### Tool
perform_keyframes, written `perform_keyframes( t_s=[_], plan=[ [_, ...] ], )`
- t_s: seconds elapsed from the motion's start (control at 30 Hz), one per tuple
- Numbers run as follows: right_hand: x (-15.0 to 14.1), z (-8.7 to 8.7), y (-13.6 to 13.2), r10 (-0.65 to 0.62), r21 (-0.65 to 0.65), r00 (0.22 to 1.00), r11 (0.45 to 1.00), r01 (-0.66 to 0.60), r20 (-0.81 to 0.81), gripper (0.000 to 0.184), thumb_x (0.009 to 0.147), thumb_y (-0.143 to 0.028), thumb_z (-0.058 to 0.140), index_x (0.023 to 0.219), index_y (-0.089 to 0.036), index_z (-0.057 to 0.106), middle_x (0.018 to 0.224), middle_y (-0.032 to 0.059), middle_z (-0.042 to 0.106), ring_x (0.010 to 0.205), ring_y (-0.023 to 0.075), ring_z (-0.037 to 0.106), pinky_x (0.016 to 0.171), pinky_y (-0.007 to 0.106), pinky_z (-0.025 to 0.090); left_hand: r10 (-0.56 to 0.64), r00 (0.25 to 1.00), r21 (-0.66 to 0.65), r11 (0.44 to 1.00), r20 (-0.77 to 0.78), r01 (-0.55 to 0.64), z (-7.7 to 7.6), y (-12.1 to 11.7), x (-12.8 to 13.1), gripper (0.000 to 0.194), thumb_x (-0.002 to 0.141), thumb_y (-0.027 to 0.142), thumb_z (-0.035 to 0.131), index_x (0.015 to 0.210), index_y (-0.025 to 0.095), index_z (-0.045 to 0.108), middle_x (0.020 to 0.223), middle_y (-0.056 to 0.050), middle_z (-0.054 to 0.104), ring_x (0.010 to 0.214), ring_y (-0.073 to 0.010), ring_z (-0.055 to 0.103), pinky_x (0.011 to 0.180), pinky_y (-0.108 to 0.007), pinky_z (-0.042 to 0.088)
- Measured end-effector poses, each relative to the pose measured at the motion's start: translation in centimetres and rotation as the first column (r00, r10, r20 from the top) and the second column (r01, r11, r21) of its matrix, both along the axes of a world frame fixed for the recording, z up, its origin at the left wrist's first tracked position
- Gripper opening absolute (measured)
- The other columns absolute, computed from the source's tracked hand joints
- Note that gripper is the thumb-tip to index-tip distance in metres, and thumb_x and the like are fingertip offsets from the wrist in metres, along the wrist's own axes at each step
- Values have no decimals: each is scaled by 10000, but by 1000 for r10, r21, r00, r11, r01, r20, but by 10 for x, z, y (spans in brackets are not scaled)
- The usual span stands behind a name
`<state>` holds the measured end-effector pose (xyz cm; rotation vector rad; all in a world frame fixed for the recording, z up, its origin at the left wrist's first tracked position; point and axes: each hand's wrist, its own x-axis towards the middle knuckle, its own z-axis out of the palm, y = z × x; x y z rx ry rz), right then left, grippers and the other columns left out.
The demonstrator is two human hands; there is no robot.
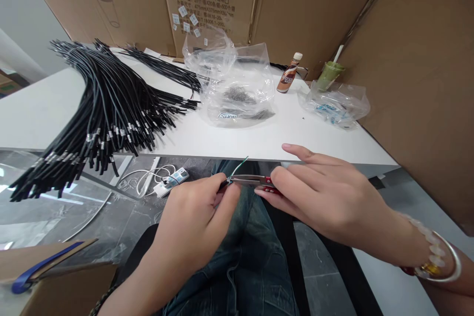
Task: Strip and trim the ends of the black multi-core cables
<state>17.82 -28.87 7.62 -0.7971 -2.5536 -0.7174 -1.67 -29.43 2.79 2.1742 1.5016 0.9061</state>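
Observation:
Over my lap, my left hand (198,215) is closed on the end of a black cable (223,185). A thin green wire (240,164) sticks up and to the right from that end. My right hand (322,192) grips a small pair of scissors with red handles (267,186), its index finger stretched out along the top. Their metal blades (247,179) point left and reach the wire at my left fingertips. Whether the blades touch the wire, I cannot tell. Most of the held cable is hidden by my left hand.
A big bundle of black cables (111,103) overhangs the white table's (237,145) left front edge. Clear plastic bags (240,79), a brown bottle (289,73) and a green cup (331,76) stand farther back. Cardboard boxes (307,5) rise behind. A power strip (171,182) lies below.

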Motion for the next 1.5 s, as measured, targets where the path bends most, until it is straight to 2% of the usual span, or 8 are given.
perform_keyframes(
  t_s=[0.2, 0.4, 0.57, 0.67, 0.77, 0.93, 1.2, 1.5],
  plan=[
    [0, 1, -4, -14, 78, 997, 997, 9, 70, 177, 901, -161, 602, 724, -159, 589, 516, -56, 432, 473, 102, 443, 958, 344, 539, -5, 1000, -58, 998, 5, 5, 1, 0, -1, 375, 892, 332, 382, 544, 196, 413, 445, 50, 434, 421, -101, 375, 461, -252, 231],
    [-1, 4, -3, -2, 3, 999, 1000, 2, 50, 261, 937, -205, 558, 679, -168, 553, 513, -51, 456, 475, 101, 449, 953, 349, 542, 11, 1000, -60, 998, 0, -11, 1, 1, -2, 377, 890, 340, 382, 538, 203, 366, 439, 59, 383, 418, -101, 335, 464, -261, 204],
    [-2, 5, -1, 14, 24, 998, 1000, -15, 69, 297, 954, -214, 532, 659, -179, 539, 509, -58, 435, 465, 98, 437, 935, 342, 552, -3, 1000, -108, 994, 5, 4, 1, 1, -2, 379, 889, 344, 368, 538, 202, 374, 442, 57, 394, 424, -102, 338, 468, -262, 204],
    [-2, 2, 3, 53, -3, 999, 999, -53, 8, 310, 973, -235, 499, 670, -182, 538, 524, -51, 496, 479, 95, 462, 957, 333, 541, -5, 1000, -112, 994, 25, 7, 2, 1, -4, 371, 889, 334, 360, 544, 199, 383, 450, 58, 398, 429, -98, 340, 469, -257, 214],
    [-1, -3, 7, 97, -104, 987, 988, -111, -127, 344, 998, -279, 443, 681, -181, 535, 541, -47, 535, 489, 88, 469, 989, 306, 519, -1, 1000, -107, 994, 28, 4, 3, 0, -5, 377, 892, 352, 353, 563, 192, 442, 458, 55, 408, 436, -97, 346, 473, -254, 227],
    [3, -10, 9, 37, -210, 973, 974, -86, -229, 357, 993, -331, 451, 686, -168, 529, 555, -47, 494, 498, 78, 466, 1012, 289, 497, 20, 999, -146, 989, 27, -15, 5, 1, -6, 441, 897, 422, 320, 539, 191, 436, 432, 60, 369, 408, -93, 319, 461, -257, 213],
    [-1, -17, 7, 40, -161, 977, 984, -75, -210, 393, 994, -340, 438, 662, -157, 543, 535, -36, 490, 485, 91, 476, 949, 324, 542, 14, 1000, -158, 987, -5, -14, 7, 0, -4, 386, 871, 348, 312, 586, 189, 518, 466, 48, 416, 448, -108, 350, 486, -264, 229],
    [-3, -14, 5, 18, -39, 994, 999, -22, -109, 333, 991, -293, 462, 696, -170, 552, 521, -47, 510, 473, 97, 477, 946, 322, 537, 43, 999, -142, 989, -14, -45, 2, 2, -5, 362, 862, 341, 356, 531, 198, 388, 441, 57, 376, 432, -99, 326, 480, -261, 218]
  ],
)
